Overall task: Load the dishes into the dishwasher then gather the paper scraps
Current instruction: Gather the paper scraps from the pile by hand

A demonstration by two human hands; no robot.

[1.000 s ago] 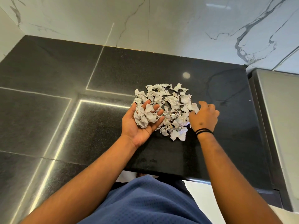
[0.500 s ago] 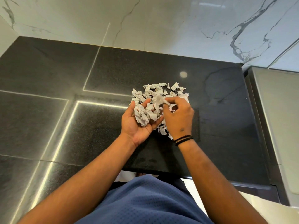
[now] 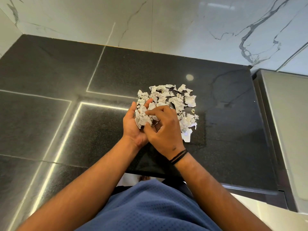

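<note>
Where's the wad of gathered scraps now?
Head view, centre: the wad sits in the left hand, right hand pressing it, beside the loose scraps.

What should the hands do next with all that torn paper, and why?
Probably the right hand should let go of its bits into the cupped left hand, then reach back for more. The left hand already holds a wad, but many paper scraps lie loose on the black counter.
</note>
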